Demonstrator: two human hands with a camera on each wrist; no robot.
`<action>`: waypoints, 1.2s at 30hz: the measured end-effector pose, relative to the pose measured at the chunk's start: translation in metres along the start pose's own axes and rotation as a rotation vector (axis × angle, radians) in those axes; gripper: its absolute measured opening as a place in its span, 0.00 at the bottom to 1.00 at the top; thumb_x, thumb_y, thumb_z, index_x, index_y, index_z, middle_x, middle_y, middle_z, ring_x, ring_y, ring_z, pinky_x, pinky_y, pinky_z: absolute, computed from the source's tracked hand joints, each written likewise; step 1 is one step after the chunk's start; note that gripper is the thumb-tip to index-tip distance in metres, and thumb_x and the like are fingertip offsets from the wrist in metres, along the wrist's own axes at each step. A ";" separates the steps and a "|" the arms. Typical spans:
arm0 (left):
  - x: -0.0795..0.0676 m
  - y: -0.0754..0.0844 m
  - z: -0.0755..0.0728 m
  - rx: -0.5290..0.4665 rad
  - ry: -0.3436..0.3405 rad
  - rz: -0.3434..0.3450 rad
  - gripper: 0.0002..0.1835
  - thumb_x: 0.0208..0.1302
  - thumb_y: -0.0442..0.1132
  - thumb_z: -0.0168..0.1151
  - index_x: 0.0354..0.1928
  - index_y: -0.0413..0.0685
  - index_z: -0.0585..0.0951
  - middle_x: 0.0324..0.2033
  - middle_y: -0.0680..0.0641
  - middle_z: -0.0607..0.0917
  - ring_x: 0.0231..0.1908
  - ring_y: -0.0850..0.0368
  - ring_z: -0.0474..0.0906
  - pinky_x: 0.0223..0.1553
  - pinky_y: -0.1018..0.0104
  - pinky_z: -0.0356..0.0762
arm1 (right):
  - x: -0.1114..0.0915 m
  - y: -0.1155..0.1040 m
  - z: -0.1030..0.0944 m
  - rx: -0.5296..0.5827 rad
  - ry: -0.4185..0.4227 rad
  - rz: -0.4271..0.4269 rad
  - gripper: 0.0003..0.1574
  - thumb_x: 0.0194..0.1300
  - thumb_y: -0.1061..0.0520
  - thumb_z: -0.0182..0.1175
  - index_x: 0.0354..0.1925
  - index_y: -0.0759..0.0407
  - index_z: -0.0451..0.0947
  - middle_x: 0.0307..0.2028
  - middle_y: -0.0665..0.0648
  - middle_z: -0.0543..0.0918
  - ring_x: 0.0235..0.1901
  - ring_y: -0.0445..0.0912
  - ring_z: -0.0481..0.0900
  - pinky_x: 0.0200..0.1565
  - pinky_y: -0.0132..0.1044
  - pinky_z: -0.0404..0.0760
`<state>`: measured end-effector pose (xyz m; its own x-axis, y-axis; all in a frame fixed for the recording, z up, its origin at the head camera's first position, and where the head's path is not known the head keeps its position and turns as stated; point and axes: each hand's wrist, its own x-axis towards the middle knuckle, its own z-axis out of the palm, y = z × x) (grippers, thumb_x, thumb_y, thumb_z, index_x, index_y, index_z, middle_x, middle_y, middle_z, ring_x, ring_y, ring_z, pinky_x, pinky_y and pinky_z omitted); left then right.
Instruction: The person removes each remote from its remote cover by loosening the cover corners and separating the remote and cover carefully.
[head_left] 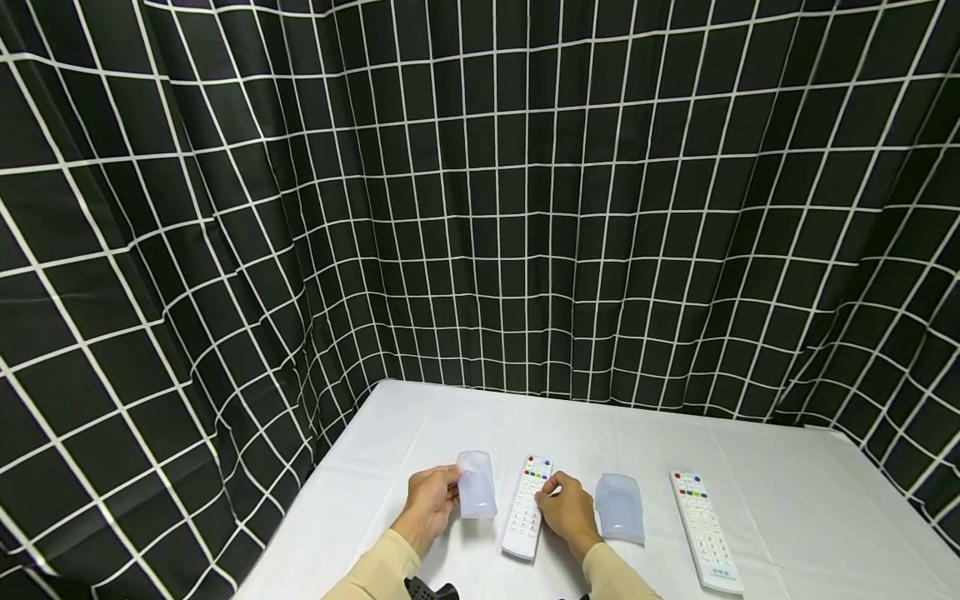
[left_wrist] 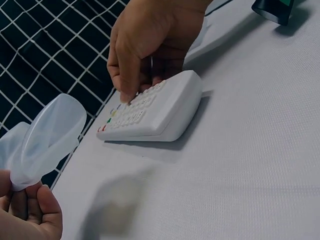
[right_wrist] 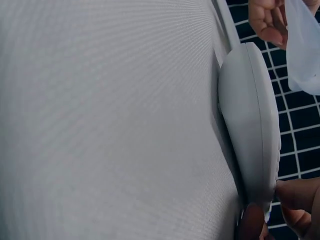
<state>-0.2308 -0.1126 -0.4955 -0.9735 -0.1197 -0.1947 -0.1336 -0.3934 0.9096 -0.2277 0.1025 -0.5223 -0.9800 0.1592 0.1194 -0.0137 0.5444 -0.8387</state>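
Note:
My left hand (head_left: 431, 505) pinches a translucent silicone remote cover (head_left: 477, 487) by its side and holds it up over the table, its shadow falling below. To the right of it lies a white remote control (head_left: 522, 522), buttons up, with coloured keys at its far end. My right hand (head_left: 573, 513) grips this remote by its right edge; the left wrist view has the thumb on the button face. Seen from the right wrist, the remote (right_wrist: 250, 115) is side-on, with fingertips at its edge.
Right of my right hand lies a second translucent cover (head_left: 621, 508). Farther right is another white remote (head_left: 707, 533). All stand on a white-clothed table (head_left: 810, 508), with a black grid-patterned curtain (head_left: 555, 208) behind and at both sides.

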 end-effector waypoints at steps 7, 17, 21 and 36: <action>0.001 -0.001 0.000 -0.009 -0.006 0.001 0.11 0.62 0.24 0.58 0.45 0.21 0.73 0.32 0.41 0.81 0.33 0.53 0.76 0.35 0.64 0.74 | 0.001 0.001 0.000 -0.004 0.004 -0.010 0.10 0.56 0.65 0.65 0.25 0.56 0.73 0.23 0.50 0.77 0.25 0.45 0.74 0.26 0.37 0.74; 0.004 -0.003 -0.004 0.004 -0.007 -0.007 0.11 0.64 0.24 0.57 0.45 0.22 0.73 0.34 0.41 0.80 0.34 0.53 0.75 0.36 0.65 0.73 | 0.000 -0.004 -0.002 -0.028 -0.037 0.013 0.12 0.57 0.65 0.63 0.42 0.64 0.83 0.37 0.58 0.84 0.43 0.57 0.80 0.43 0.51 0.77; 0.007 -0.003 -0.004 -0.003 0.004 -0.006 0.09 0.63 0.24 0.58 0.43 0.23 0.74 0.33 0.41 0.80 0.33 0.53 0.75 0.35 0.65 0.74 | 0.000 -0.005 -0.001 -0.020 -0.053 0.014 0.14 0.58 0.64 0.63 0.44 0.65 0.83 0.42 0.61 0.84 0.48 0.62 0.78 0.47 0.54 0.75; 0.016 -0.016 -0.011 0.161 0.015 0.002 0.11 0.57 0.22 0.56 0.42 0.19 0.76 0.28 0.41 0.81 0.30 0.53 0.78 0.31 0.64 0.76 | -0.004 0.002 -0.003 -0.012 -0.059 0.019 0.15 0.56 0.62 0.65 0.43 0.63 0.84 0.43 0.61 0.84 0.49 0.61 0.78 0.48 0.54 0.75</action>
<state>-0.2425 -0.1183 -0.5177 -0.9710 -0.1347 -0.1977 -0.1613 -0.2418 0.9568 -0.2235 0.1049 -0.5227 -0.9901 0.1208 0.0721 0.0065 0.5515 -0.8341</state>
